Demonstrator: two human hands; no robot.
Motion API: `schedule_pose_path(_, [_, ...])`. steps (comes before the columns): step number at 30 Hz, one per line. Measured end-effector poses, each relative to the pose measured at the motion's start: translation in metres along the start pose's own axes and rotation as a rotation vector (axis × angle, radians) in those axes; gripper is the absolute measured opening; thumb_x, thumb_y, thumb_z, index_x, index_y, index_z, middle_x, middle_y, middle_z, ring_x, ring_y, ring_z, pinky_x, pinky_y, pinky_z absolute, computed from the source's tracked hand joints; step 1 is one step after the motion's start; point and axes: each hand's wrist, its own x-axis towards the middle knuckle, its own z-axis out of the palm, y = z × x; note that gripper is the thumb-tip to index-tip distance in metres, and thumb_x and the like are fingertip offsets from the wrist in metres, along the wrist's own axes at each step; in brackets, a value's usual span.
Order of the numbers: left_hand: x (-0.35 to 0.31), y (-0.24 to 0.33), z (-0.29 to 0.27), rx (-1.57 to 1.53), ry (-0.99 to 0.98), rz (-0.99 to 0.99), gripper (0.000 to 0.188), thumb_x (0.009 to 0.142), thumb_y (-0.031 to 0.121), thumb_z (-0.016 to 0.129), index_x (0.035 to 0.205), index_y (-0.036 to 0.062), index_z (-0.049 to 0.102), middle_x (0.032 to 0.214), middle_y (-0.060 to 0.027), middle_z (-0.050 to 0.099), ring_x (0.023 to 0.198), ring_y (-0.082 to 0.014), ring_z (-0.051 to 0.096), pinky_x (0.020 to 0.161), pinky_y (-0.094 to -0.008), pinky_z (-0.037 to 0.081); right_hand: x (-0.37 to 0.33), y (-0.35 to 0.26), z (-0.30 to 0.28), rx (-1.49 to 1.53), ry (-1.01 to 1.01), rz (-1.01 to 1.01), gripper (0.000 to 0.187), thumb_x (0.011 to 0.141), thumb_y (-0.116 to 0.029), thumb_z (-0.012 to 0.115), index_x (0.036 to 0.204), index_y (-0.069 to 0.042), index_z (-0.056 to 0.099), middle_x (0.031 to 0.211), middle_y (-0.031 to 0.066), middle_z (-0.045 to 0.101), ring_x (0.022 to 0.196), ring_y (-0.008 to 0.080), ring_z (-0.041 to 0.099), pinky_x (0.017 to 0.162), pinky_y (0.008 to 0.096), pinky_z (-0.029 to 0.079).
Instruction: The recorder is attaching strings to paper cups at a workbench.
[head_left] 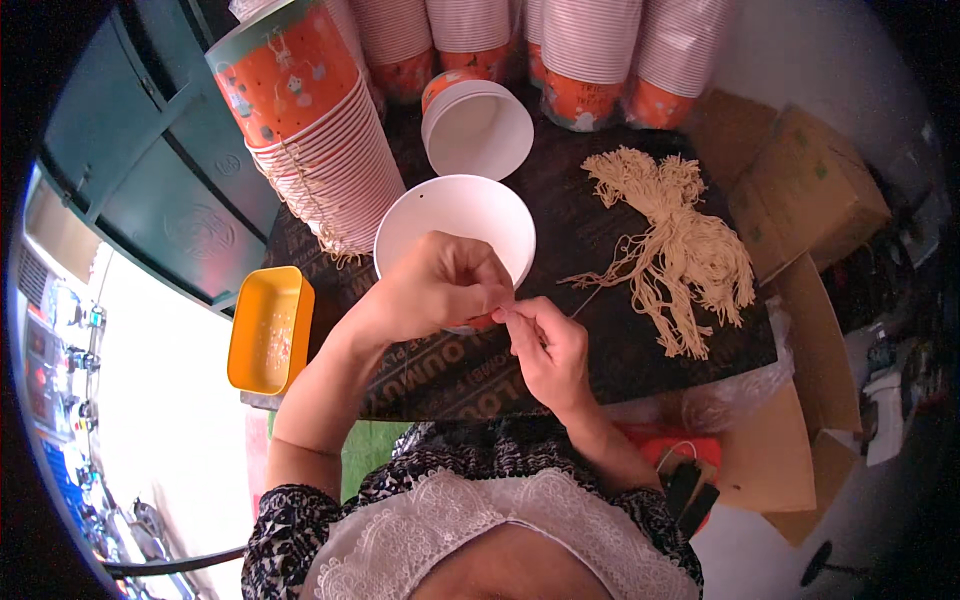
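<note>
My left hand point(448, 285) and my right hand point(548, 350) meet at the fingertips in a pinch, over the near edge of a white-lined paper bucket point(455, 222). A thin cream string point(586, 302) shows beside my right hand, which pinches it. What lies between my left fingertips is too small to make out. The bucket has a small hole near its far left rim; my left hand covers part of its near side. Behind it a second orange bucket point(480, 130) lies tilted, mouth toward me. To the right is a loose bundle of cream strings point(690, 245).
A tall leaning stack of orange buckets point(320, 130), with strings hanging along its side, stands at left. A yellow tray point(270, 330) with small bits sits at the left table edge. Wrapped bucket stacks point(585, 60) line the back. Cardboard boxes point(825, 185) stand at right.
</note>
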Motion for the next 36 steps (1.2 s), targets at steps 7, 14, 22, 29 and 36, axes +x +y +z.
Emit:
schedule_pose_path(7, [0.008, -0.001, 0.005, 0.013, 0.106, -0.052, 0.005, 0.087, 0.003, 0.067, 0.085, -0.0019, 0.066, 0.072, -0.0035, 0.065, 0.059, -0.0061, 0.055, 0.05, -0.0207, 0.041, 0.018, -0.016, -0.02, 0.205, -0.108, 0.042, 0.014, 0.097, -0.009, 0.056, 0.086, 0.0, 0.061, 0.077, 0.0009, 0.065, 0.061, 0.0028, 0.05, 0.054, 0.019, 0.04])
schedule_pose_path(14, [0.01, 0.002, 0.008, -0.028, 0.058, -0.071, 0.003, 0.084, 0.002, 0.068, 0.084, -0.0014, 0.068, 0.071, -0.0005, 0.064, 0.061, -0.0053, 0.055, 0.052, -0.0213, 0.043, 0.047, -0.047, -0.033, 0.134, -0.17, 0.073, 0.016, 0.096, -0.009, 0.058, 0.083, 0.0, 0.062, 0.069, -0.0013, 0.061, 0.061, 0.0029, 0.049, 0.055, 0.0191, 0.04])
schedule_pose_path(22, [0.018, -0.009, 0.005, 0.074, 0.112, 0.053, 0.007, 0.082, 0.004, 0.069, 0.081, -0.0015, 0.065, 0.071, -0.0003, 0.063, 0.063, -0.0068, 0.055, 0.055, -0.0225, 0.044, 0.065, -0.042, -0.037, 0.149, -0.186, -0.028, 0.007, 0.093, -0.002, 0.055, 0.092, 0.0, 0.062, 0.076, -0.002, 0.057, 0.067, 0.0031, 0.05, 0.058, 0.0201, 0.04])
schedule_pose_path(29, [0.023, -0.005, 0.002, 0.013, 0.079, 0.0, 0.004, 0.078, -0.002, 0.065, 0.081, -0.0024, 0.064, 0.069, -0.0031, 0.062, 0.059, -0.0079, 0.054, 0.052, -0.0227, 0.041, 0.059, -0.039, -0.047, -0.385, -0.125, -0.455, 0.016, 0.076, 0.009, 0.06, 0.09, 0.003, 0.063, 0.087, 0.0109, 0.057, 0.078, 0.024, 0.059, 0.067, 0.0309, 0.047])
schedule_pose_path(36, [0.026, -0.011, 0.002, -0.085, 0.06, -0.004, 0.003, 0.078, -0.003, 0.065, 0.08, -0.0023, 0.063, 0.069, -0.0039, 0.062, 0.059, -0.0079, 0.055, 0.052, -0.0229, 0.042, 0.055, -0.032, -0.036, -0.408, -0.08, -0.462, 0.016, 0.076, 0.003, 0.068, 0.089, 0.0, 0.06, 0.09, 0.0129, 0.055, 0.087, 0.0327, 0.057, 0.077, 0.0414, 0.048])
